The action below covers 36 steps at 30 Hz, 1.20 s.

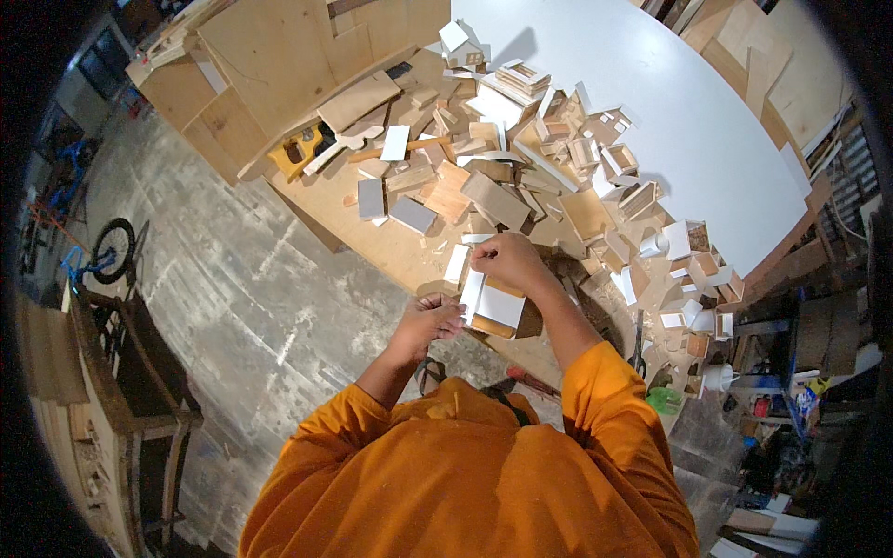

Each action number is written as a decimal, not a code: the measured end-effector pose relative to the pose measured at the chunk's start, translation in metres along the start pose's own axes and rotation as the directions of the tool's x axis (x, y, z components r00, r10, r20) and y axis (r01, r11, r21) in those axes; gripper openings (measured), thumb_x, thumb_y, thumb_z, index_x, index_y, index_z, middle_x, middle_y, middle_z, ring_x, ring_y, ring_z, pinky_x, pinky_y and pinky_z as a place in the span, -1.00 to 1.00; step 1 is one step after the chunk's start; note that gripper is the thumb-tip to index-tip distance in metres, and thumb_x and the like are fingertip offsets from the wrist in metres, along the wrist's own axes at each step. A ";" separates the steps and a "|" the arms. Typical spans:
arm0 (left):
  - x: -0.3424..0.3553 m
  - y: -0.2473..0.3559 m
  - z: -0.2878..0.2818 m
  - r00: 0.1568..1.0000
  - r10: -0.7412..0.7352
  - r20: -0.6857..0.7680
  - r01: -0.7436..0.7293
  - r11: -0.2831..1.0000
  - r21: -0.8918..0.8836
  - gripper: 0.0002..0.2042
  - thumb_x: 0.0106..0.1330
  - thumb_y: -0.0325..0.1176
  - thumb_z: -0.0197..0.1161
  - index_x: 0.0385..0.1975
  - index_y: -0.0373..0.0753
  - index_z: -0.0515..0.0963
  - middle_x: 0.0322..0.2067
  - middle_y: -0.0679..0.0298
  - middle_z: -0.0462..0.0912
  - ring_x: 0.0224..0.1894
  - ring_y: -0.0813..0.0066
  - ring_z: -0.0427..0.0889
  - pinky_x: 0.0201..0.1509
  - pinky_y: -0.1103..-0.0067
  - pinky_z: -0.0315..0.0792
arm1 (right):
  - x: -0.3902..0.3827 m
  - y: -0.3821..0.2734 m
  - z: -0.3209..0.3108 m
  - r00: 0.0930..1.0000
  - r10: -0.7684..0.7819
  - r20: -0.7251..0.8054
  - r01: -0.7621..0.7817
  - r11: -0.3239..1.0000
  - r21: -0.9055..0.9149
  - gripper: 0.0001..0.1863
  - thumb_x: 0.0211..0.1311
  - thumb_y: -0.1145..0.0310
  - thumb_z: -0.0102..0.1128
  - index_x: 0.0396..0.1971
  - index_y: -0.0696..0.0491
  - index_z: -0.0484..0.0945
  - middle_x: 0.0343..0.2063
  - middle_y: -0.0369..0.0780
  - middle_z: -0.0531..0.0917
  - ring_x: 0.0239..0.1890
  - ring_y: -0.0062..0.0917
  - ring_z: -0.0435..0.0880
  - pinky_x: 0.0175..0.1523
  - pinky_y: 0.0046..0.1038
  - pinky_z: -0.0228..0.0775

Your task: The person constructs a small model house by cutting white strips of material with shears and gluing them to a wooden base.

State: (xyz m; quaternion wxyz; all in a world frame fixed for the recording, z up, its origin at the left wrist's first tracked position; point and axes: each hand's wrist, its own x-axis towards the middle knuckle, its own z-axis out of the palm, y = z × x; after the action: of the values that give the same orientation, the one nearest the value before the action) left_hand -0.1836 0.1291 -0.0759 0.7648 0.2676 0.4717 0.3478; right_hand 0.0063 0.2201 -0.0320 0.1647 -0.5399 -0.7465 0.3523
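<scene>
Desk (395, 251), heaped with wood offcuts (498, 200). Right hand (507, 260), fingers curled; left hand (431, 321), fingers bent; can't tell if either grips. White panel (502, 309) at desk's near edge, white strip (473, 296) along its left side, between hands.

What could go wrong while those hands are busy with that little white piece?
The white piece is near the edge of the table, so it might drop to the floor if the left hand nudges it. Loose wood blocks crowd close to the right hand, so a bump could shift them.
</scene>
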 end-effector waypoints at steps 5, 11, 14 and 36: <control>-0.003 0.006 0.003 1.000 -0.009 -0.003 0.009 1.000 0.002 -0.88 0.13 -0.31 0.32 -0.49 -0.17 0.54 -0.57 0.40 0.57 -0.58 0.64 0.55 -0.50 0.73 0.41 | -0.003 -0.001 -0.004 1.000 0.031 0.005 -0.031 0.999 -0.008 -0.79 -0.09 0.25 0.28 -0.49 0.08 0.65 -0.58 -0.18 0.65 -0.54 -0.43 0.62 -0.35 -0.43 0.43; 0.002 0.002 0.002 0.995 0.102 0.021 -0.103 0.994 0.047 -0.84 0.12 -0.31 0.34 -0.56 -0.19 0.50 -0.63 0.39 0.54 -0.63 0.69 0.49 -0.54 0.76 0.34 | -0.004 0.008 0.003 0.999 0.054 -0.008 -0.053 0.994 0.097 -0.80 -0.09 0.28 0.30 -0.49 0.09 0.65 -0.60 -0.19 0.65 -0.54 -0.50 0.62 -0.34 -0.46 0.42; 0.002 0.001 0.003 0.989 0.149 0.024 -0.151 0.985 0.083 -0.83 0.13 -0.32 0.33 -0.57 -0.20 0.49 -0.64 0.39 0.53 -0.65 0.71 0.47 -0.56 0.77 0.30 | -0.003 0.014 0.005 0.999 0.053 0.002 -0.053 0.988 0.144 -0.79 -0.09 0.27 0.32 -0.48 0.09 0.64 -0.59 -0.20 0.65 -0.53 -0.55 0.61 -0.34 -0.47 0.42; -0.012 0.007 0.006 0.967 0.253 0.002 -0.252 0.961 0.114 -0.89 0.19 -0.42 0.25 -0.53 -0.24 0.50 -0.60 0.42 0.52 -0.57 0.74 0.45 -0.48 0.75 0.33 | -0.010 -0.012 0.000 0.997 0.034 -0.066 -0.020 0.981 0.193 -0.79 -0.02 0.29 0.27 -0.46 0.13 0.64 -0.54 -0.18 0.66 -0.50 -0.53 0.63 -0.32 -0.50 0.44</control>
State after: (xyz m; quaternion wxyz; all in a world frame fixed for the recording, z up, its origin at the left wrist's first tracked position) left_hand -0.1838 0.1236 -0.0613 0.6948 0.3666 0.4575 0.4166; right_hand 0.0010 0.2092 -0.0220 0.2370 -0.5435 -0.6954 0.4061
